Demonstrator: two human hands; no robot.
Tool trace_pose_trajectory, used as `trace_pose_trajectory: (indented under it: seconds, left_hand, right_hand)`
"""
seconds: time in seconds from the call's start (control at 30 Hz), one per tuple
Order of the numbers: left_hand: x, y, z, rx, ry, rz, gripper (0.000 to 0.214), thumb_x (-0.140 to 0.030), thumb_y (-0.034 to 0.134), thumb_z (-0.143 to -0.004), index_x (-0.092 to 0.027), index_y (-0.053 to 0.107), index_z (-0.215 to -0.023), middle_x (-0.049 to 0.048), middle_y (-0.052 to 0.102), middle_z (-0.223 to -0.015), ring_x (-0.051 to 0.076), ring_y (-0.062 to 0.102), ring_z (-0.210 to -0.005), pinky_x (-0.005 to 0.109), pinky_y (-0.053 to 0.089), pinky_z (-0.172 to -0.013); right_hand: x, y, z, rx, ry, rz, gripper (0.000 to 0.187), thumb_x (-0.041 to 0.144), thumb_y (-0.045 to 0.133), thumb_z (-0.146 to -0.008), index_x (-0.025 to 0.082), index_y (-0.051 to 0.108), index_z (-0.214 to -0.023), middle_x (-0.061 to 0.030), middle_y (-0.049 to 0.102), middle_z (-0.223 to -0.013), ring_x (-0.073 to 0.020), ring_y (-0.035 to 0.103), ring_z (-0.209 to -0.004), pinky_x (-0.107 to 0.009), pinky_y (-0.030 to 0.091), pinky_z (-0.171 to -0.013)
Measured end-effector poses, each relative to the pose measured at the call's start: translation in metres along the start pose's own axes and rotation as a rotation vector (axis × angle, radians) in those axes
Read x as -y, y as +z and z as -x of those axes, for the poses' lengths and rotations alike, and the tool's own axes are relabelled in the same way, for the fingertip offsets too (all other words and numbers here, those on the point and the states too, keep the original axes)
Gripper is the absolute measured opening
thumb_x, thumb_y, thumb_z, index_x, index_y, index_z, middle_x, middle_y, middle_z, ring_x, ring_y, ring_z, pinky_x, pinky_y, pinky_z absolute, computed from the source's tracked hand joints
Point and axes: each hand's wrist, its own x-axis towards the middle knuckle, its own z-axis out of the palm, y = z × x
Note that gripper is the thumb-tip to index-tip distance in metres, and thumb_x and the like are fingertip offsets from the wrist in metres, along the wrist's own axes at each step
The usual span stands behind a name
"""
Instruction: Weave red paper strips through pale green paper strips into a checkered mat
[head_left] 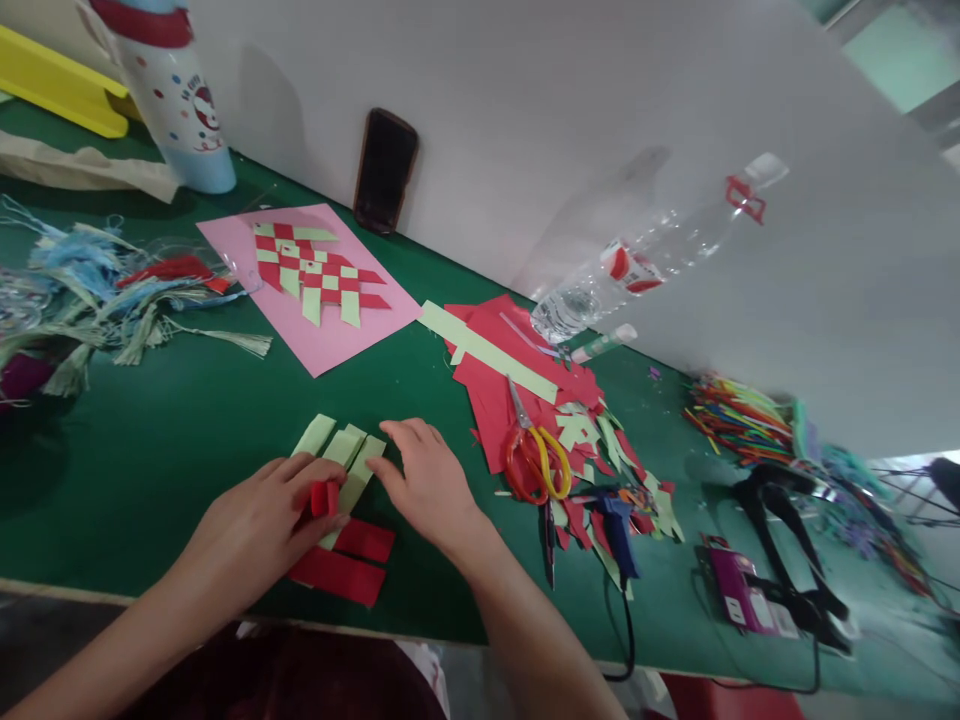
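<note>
My left hand (255, 530) pinches a small folded red paper strip (325, 498) between thumb and fingers, just over several pale green paper strips (341, 465) lying side by side on the green mat (150, 480). My right hand (427, 490) rests its fingertips at the right edge of those strips, with its fingers apart and nothing held. Two longer red paper strips (341, 565) lie below, near the table's front edge, partly under the green strips and close to my left hand.
A woven red-and-green paper piece (307, 270) lies on a pink sheet (375, 320). To the right are red paper scraps (495, 380), orange-and-yellow scissors (536, 460), a blue glue gun (619, 535), and a plastic bottle (637, 255). Frayed fibres (97, 300) lie at left.
</note>
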Motion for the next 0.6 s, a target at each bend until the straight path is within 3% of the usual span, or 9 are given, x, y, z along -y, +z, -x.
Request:
trace_pose_trajectory:
  seconds: [0.27, 0.43, 0.6]
  left_hand:
    - [-0.010, -0.004, -0.002, 0.055, -0.041, -0.076, 0.027, -0.042, 0.062, -0.097, -0.031, 0.071, -0.120, 0.0047, 0.075, -0.117, 0.030, 0.069, -0.106, 0.039, 0.051, -0.082]
    - [-0.012, -0.003, -0.001, 0.033, -0.036, -0.110, 0.042, -0.030, 0.063, -0.094, -0.032, 0.064, -0.135, 0.0061, 0.073, -0.121, 0.031, 0.069, -0.110, 0.038, 0.052, -0.079]
    - [-0.017, -0.003, -0.001, 0.025, -0.003, -0.141, 0.035, -0.025, 0.061, -0.091, -0.032, 0.070, -0.124, 0.0073, 0.072, -0.117, 0.031, 0.068, -0.103, 0.039, 0.052, -0.078]
  right_hand:
    - [0.010, 0.007, -0.001, 0.029, 0.052, 0.109, 0.027, 0.028, 0.074, -0.098, 0.023, 0.070, -0.124, -0.0088, 0.067, -0.123, -0.0292, 0.062, -0.118, -0.041, 0.054, -0.098]
    - [0.010, 0.006, -0.002, 0.025, 0.047, 0.112, 0.024, 0.026, 0.072, -0.099, 0.023, 0.069, -0.123, -0.0084, 0.067, -0.123, -0.0283, 0.061, -0.118, -0.040, 0.054, -0.097]
    - [0.011, 0.008, -0.001, 0.020, 0.049, 0.109, 0.014, 0.025, 0.072, -0.099, 0.023, 0.071, -0.113, -0.0067, 0.067, -0.119, -0.0259, 0.061, -0.115, -0.036, 0.053, -0.093]
